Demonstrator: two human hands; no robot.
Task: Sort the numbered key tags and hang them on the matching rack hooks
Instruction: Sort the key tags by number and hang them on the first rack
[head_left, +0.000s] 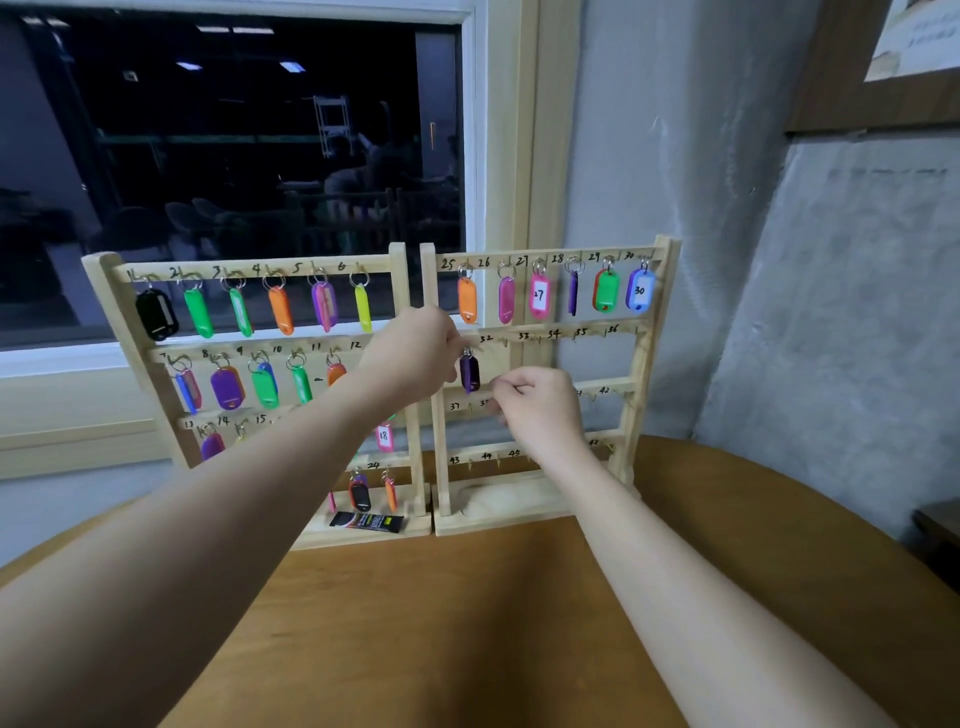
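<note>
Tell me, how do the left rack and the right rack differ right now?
The left rack has tags hanging in every visible row; the right rack has a full top row, 25 to 30, and one dark purple tag below, with bare hooks otherwise. The left rack carries low numbers, from 1; the right rack runs from 25 upward. Both are pale wood with handwritten numbers, standing side by side on the table.

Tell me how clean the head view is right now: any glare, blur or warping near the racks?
Head view: dim indoor light; window mirrors ceiling lights, no glare on the racks. Wide-angle bends the frame edges. Right hand slightly motion-blurred; left hand and dark purple tag sharper. Lower hook numbers hard to read.
</note>
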